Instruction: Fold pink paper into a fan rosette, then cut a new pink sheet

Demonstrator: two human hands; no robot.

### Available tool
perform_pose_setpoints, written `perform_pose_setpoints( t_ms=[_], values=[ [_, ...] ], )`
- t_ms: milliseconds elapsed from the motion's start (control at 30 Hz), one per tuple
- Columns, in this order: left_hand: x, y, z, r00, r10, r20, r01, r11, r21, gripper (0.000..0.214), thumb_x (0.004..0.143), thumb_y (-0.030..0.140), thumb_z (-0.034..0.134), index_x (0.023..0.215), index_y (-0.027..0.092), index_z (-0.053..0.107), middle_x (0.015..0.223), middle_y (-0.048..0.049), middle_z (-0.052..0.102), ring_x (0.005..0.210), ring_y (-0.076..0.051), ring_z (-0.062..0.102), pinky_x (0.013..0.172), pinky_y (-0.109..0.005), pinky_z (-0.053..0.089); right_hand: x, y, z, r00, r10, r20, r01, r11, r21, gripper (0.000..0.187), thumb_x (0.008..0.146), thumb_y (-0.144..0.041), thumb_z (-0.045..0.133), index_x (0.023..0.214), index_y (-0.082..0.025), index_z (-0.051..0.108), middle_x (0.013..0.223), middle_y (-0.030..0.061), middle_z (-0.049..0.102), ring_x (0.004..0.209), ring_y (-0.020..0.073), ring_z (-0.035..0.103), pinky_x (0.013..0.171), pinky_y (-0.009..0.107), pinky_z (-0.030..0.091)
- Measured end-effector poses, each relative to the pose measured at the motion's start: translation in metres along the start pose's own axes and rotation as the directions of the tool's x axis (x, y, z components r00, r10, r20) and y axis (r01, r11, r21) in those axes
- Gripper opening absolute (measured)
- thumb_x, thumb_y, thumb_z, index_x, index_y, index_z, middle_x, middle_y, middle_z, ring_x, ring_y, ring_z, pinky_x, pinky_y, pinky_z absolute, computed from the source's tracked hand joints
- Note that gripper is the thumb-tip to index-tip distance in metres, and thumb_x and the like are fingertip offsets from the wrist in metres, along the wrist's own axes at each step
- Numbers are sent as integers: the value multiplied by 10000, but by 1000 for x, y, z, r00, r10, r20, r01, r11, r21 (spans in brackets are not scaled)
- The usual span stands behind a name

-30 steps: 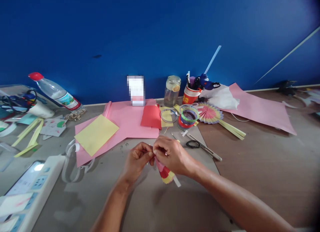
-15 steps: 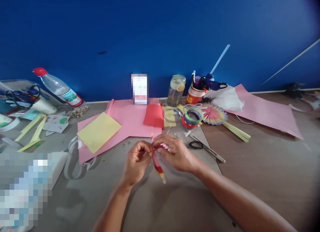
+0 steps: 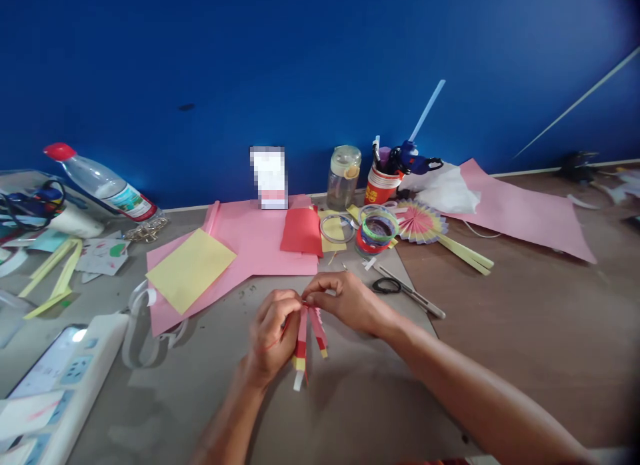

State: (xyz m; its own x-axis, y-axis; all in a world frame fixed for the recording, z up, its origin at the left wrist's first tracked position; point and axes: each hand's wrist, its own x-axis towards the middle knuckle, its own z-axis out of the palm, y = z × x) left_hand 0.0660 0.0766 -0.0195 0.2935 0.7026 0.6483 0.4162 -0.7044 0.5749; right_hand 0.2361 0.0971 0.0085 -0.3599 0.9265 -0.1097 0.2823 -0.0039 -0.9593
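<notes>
My left hand (image 3: 277, 331) and my right hand (image 3: 347, 301) meet at the middle of the desk, fingers pinched together. Between them is a pleated strip of pink, red and yellow paper (image 3: 301, 348), its two halves hanging down side by side toward me. Both hands grip its upper end, and a thin red thread runs across my left hand. The exact pinch point is covered by my fingertips. Just beyond the hands lies a small red paper piece (image 3: 301, 230) on pink paper (image 3: 245, 245).
Left are a yellow sheet (image 3: 191, 270), a power strip (image 3: 95, 378) and a tilted bottle (image 3: 107, 185). Behind stand a phone (image 3: 273, 178), a clear jar (image 3: 343, 178) and a paper cup (image 3: 380, 185). Tape rolls (image 3: 377, 229), a paper fan (image 3: 423, 221) and a craft knife (image 3: 415, 295) lie right.
The pleated paper strip has gone from nearly straight to folded, both halves now hanging down. My right hand has moved its fingertips to the top of the fold. The view has shifted slightly.
</notes>
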Motion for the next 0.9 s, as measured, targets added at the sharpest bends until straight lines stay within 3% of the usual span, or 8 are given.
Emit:
perform_pose_setpoints(
  t_ms=[200, 400, 567, 733, 900],
  values=[
    [0, 3, 1, 1000, -11, -16, 11, 1000, -22, 270, 796, -20, 529, 943, 206, 542, 864, -24, 611, 804, -114, 611, 717, -240, 501, -2, -1, -2, 999, -34, 9, 35, 997, -65, 76, 757, -141, 567, 704, -155, 619, 717, -14, 605, 670, 105, 520, 614, 212, 376],
    [-8, 3, 4, 982, -185, -45, 174, 968, -180, 230, 818, 44, 538, 963, 219, 574, 857, -22, 605, 795, -129, 599, 699, -254, 492, -1, -2, -5, 996, -56, 72, 56, 998, -5, 109, 774, -112, 480, 704, -159, 548, 721, -17, 543, 647, 95, 485, 604, 211, 366],
    [-5, 1, 4, 951, -309, 9, 303, 927, -220, 156, 829, 104, 559, 898, 218, 639, 774, 3, 587, 697, -108, 564, 622, -222, 451, -3, -4, -3, 986, -164, -1, 162, 975, -149, 149, 755, -54, 460, 673, -176, 484, 759, -2, 531, 710, 114, 493, 653, 231, 372],
    [3, 1, -1, 914, -404, 17, 401, 901, -165, 133, 834, 128, 545, 832, 198, 658, 720, 5, 591, 664, -113, 570, 605, -230, 447, -5, -5, -6, 935, -344, -89, 306, 907, -290, 174, 769, -34, 439, 689, -189, 445, 820, 41, 540, 790, 150, 485, 721, 274, 384],
    [3, 0, -3, 877, -458, 146, 477, 868, -136, 210, 837, 144, 511, 956, 193, 676, 705, 5, 544, 614, -106, 557, 566, -225, 439, -4, -3, -4, 912, -401, -86, 334, 848, -411, 170, 794, -49, 419, 704, -190, 452, 856, 73, 564, 837, 181, 497, 763, 320, 379]
  ],
)
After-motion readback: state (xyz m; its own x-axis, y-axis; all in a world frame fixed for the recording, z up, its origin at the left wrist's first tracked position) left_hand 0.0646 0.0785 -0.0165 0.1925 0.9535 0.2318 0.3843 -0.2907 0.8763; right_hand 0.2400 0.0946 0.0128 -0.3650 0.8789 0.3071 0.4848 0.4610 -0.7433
